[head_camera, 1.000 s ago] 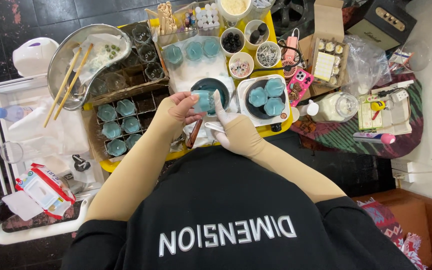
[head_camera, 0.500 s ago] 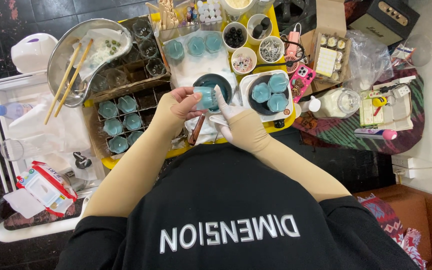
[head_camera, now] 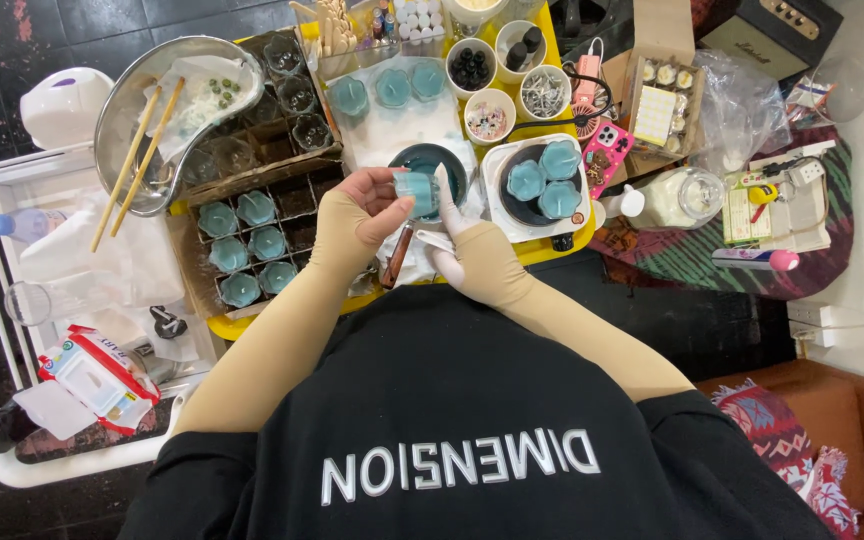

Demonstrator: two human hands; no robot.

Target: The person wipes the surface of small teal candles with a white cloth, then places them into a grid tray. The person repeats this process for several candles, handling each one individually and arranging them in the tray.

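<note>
Left hand (head_camera: 357, 215) has a clenched grip on a small teal candle cup (head_camera: 417, 190) over the dark bowl (head_camera: 430, 160); right hand (head_camera: 472, 250) steadies it, grip unclear. Filled cups already sit in the cardboard tray (head_camera: 252, 245), some cells empty

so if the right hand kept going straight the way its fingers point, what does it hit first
Likely the small teal candle cup held in the left hand; the right hand points at it, with the dark bowl just beyond. Depth is unclear.

Bowl contents (head_camera: 489, 122) too small
</note>
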